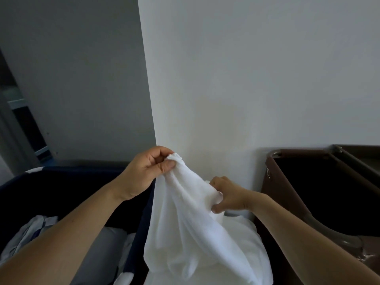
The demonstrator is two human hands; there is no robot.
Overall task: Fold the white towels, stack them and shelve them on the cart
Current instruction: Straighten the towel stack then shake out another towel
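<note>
A white towel (191,219) hangs in the air in front of me, crumpled and unfolded. My left hand (144,171) pinches its top corner between thumb and fingers, raised near the wall corner. My right hand (228,195) grips the towel's edge lower and to the right. Below the hanging towel lies a heap of more white cloth (242,237). The brown cart (287,182) stands at the right, its dark open compartment (329,194) facing me.
A dark navy bin (67,188) at the left holds grey and white linens (30,235). A white wall (257,68) rises straight ahead, its corner close to my left hand. A dark doorway (22,124) shows far left.
</note>
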